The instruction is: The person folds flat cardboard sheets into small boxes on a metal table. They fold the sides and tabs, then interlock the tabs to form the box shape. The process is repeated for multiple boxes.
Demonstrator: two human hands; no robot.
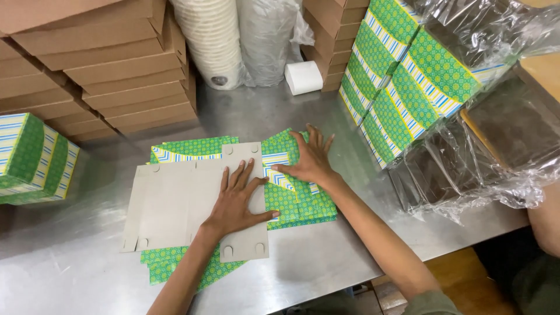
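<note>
A finished green patterned box (35,157) stands at far left. The left hand (236,201) presses, fingers spread flat, on the unfolded grey box blank (169,204) lying on the steel table (70,274). The right hand (309,160), fingers released, folds one printed flap (291,198) inward; remaining flaps look unfolded. Bundled flat blanks (402,93) stand right.

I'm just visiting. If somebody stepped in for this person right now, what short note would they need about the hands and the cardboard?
Left hand: flat, fingers spread, pressing on the grey side of the unfolded box blank.
Right hand: flat on the green patterned flap folded over at the blank's right side.
Neither hand grips anything.
More green flat blanks lie under it on the steel table.
Done: one folded green box stands at the left; wrapped packs of blanks sit at the right.
Left: this blank is mostly flat, only the right flap turned over.
</note>
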